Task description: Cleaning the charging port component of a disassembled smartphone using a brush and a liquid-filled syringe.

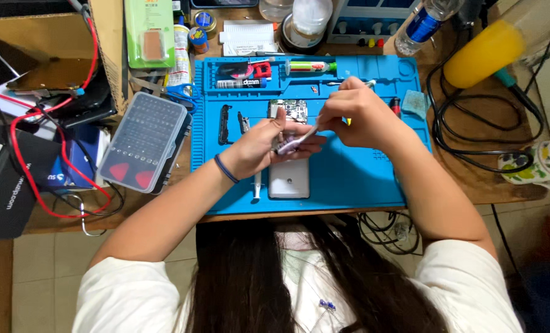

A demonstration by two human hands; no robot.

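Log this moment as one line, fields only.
left hand: holds small part | right hand: holds thin tool on part | surface: blue mat | nearby: white phone shell, bit case

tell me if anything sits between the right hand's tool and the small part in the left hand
Nothing visible does. The right hand holds a thin tool whose tip already meets the small part pinched in the left hand, above the blue mat.

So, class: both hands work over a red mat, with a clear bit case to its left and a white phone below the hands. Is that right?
Not quite: the mat is blue, not red, as the head view shows. The bit case does lie to its left, and the white phone sits below the hands.
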